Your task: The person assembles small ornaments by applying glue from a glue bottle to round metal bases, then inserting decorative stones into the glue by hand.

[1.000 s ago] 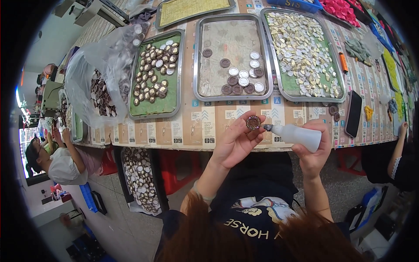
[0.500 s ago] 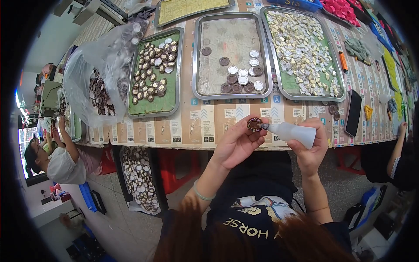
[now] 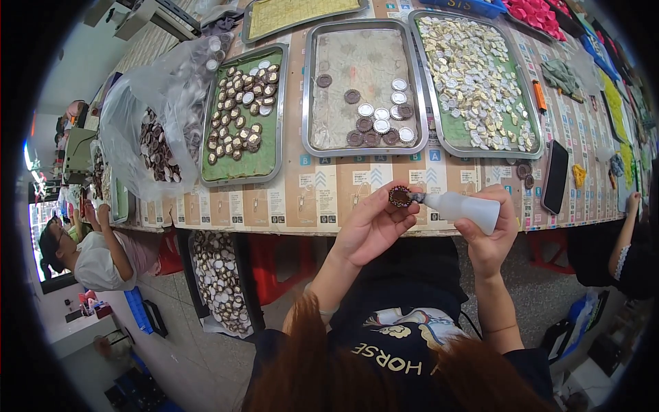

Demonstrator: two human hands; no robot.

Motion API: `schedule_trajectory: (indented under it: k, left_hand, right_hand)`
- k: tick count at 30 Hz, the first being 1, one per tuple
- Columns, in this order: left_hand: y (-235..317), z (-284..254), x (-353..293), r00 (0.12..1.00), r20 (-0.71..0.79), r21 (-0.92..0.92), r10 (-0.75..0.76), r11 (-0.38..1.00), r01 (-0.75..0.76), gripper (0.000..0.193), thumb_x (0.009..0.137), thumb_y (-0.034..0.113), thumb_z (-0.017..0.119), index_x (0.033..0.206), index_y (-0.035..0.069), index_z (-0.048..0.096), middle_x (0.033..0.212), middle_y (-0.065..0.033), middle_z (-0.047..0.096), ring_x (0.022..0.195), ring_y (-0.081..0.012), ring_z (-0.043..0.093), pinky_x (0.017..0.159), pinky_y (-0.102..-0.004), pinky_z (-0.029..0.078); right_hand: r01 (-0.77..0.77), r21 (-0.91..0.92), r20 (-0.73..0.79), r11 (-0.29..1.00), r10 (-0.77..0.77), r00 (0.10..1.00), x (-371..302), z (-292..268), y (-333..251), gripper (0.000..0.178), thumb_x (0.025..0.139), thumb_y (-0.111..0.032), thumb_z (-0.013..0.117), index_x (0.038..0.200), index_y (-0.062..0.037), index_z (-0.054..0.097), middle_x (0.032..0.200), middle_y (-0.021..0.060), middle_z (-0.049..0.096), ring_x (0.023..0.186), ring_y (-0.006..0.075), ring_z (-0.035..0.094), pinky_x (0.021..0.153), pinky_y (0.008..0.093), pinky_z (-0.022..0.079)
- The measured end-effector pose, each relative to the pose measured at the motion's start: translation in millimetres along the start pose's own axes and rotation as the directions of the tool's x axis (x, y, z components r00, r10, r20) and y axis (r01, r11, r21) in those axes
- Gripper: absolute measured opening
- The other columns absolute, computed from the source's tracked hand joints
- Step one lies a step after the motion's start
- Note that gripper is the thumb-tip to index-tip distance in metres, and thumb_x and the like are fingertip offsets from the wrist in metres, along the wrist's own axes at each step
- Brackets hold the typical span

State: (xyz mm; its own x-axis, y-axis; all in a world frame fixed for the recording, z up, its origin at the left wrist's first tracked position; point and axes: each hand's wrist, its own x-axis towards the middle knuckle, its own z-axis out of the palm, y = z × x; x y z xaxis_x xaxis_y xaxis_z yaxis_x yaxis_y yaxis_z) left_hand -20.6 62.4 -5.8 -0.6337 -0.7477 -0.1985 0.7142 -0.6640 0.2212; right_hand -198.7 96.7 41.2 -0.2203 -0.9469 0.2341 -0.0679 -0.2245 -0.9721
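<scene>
Between the fingertips of my left hand [image 3: 374,223] is a small round brown disc [image 3: 399,196] with a dotted, beaded-looking rim. My right hand [image 3: 489,237] is wrapped round a white squeeze bottle [image 3: 463,209], tilted on its side with its narrow nozzle pointing left. The nozzle tip reaches the disc's right edge; whether it touches cannot be made out. Beyond my hands, a metal tray [image 3: 310,137] with a pale lining holds several dark discs [image 3: 352,96] and white-faced discs [image 3: 365,110].
A green-lined tray [image 3: 278,147] of gold-topped brown discs stands left, beside a clear plastic bag [image 3: 137,89] of dark discs. Another tray [image 3: 439,141] holds many small pale pieces. A black phone [image 3: 555,177] lies at the right. Below the table edge sits a bin [image 3: 223,285] of discs. A person [image 3: 103,257] works at the left.
The bottle has shifted slightly right, and the disc's brown face shows a little more. The person at the left has lowered an arm.
</scene>
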Motion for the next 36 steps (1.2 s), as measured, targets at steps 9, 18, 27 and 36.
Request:
schedule_trajectory:
  k: [9, 18, 27, 36]
  left_hand:
    - [-2.1, -1.7, -1.5, 0.999, -0.033, -0.021, 0.021, 1.0, -0.021, 0.034, 0.087, 0.023, 0.046, 0.113, 0.003, 0.041, 0.107, -0.0117, 0.051, 0.093, -0.0185, 0.053, 0.084, -0.032, 0.043]
    - [6.2, 0.6, -3.3, 0.972, -0.162, 0.238, 0.168, 0.963, -0.127, 0.022, 0.085, 0.014, 0.05, 0.104, 0.004, 0.045, 0.098, -0.0068, 0.053, 0.084, -0.0136, 0.053, 0.078, -0.0262, 0.042]
    - [15.3, 10.7, -5.1, 0.908, -0.12, 0.601, 0.401, 0.758, -0.256, 0.027, 0.079, -0.002, 0.05, 0.106, 0.001, 0.047, 0.106, -0.0091, 0.051, 0.095, -0.0147, 0.05, 0.085, -0.026, 0.038]
    - [22.4, -3.1, -6.2, 0.856, 0.145, 0.577, 0.496, 0.66, -0.481, 0.034, 0.073, -0.013, 0.049, 0.104, 0.002, 0.05, 0.117, -0.0138, 0.046, 0.111, -0.0233, 0.044, 0.094, -0.0341, 0.033]
  right_hand:
    - [0.008, -0.026, 0.011, 1.0, -0.007, 1.0, 0.2, -1.2, 1.4, 0.034, 0.063, -0.01, 0.074, 0.085, -0.0028, 0.049, 0.081, 0.0033, 0.048, 0.072, 0.0093, 0.046, 0.065, 0.0212, 0.038]
    - [-0.106, 0.275, -0.035, 0.956, 0.12, 0.992, 4.6, -4.4, 7.6, 0.031, 0.067, -0.005, 0.068, 0.09, -0.0021, 0.047, 0.084, 0.0032, 0.05, 0.075, 0.0084, 0.048, 0.066, 0.021, 0.039]
    - [-0.154, -0.094, 0.034, 0.984, 0.158, 0.987, 22.2, 13.2, 55.0, 0.031, 0.07, -0.005, 0.063, 0.098, -0.0027, 0.049, 0.088, 0.0071, 0.056, 0.082, 0.0147, 0.054, 0.073, 0.0268, 0.043]
    - [0.222, -0.464, 0.157, 0.858, -0.167, 0.973, 30.2, 15.9, 59.6, 0.034, 0.07, -0.007, 0.062, 0.102, -0.0026, 0.051, 0.09, 0.0121, 0.057, 0.077, 0.0256, 0.056, 0.068, 0.0318, 0.044]
